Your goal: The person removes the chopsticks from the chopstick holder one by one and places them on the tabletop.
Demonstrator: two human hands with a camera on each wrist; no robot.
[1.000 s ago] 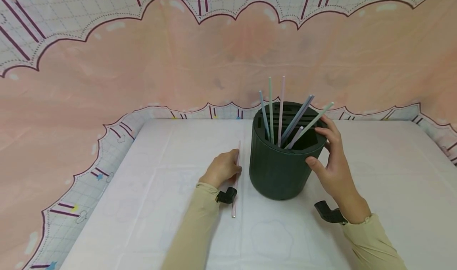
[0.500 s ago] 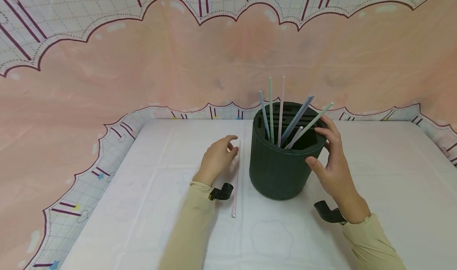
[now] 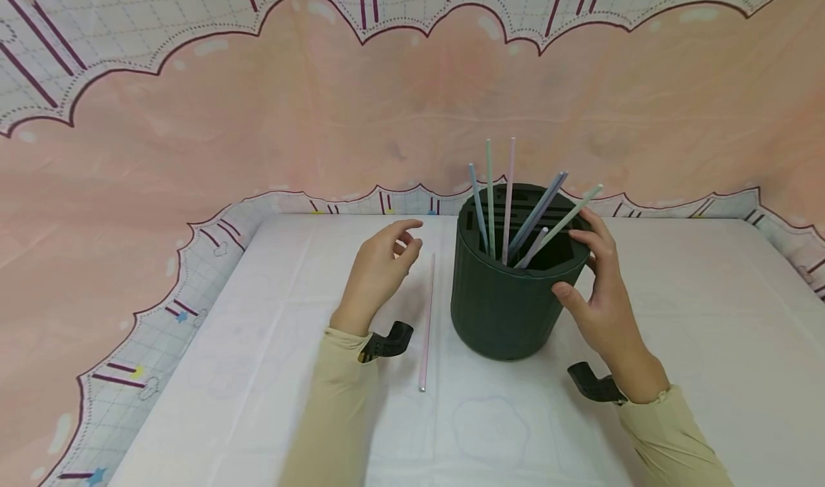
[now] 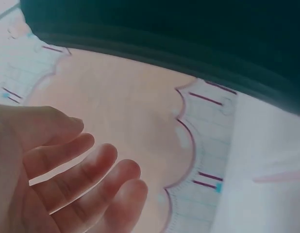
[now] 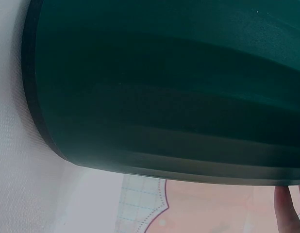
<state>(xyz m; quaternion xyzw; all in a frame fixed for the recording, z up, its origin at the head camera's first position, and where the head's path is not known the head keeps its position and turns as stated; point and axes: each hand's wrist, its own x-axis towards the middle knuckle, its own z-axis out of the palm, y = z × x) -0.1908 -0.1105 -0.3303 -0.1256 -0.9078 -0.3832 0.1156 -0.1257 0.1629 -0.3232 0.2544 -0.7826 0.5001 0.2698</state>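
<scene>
A dark green round holder (image 3: 505, 315) stands upright on the white table, slots along the back of its top. Several thin pastel sticks (image 3: 507, 200), straight like drinking straws, rise from it in blue, green, pink and purple. My right hand (image 3: 599, 293) grips the holder's right side, thumb in front and fingers round the far edge; the right wrist view shows its fingertips (image 5: 286, 208) at the wall. A pale pink stick (image 3: 427, 322) lies on the table left of the holder. My left hand (image 3: 380, 268), holding nothing, hovers just left of that stick, fingers loosely bent.
The white table cover (image 3: 245, 387) reaches back to a patterned peach curtain (image 3: 322, 129) with a scalloped, checked border. The curtain also runs down the table's left and right sides.
My left hand has let go of the pink stick, then drawn up and to the left, its fingers parting. The stick stays on the table; my right hand keeps its place on the holder.
</scene>
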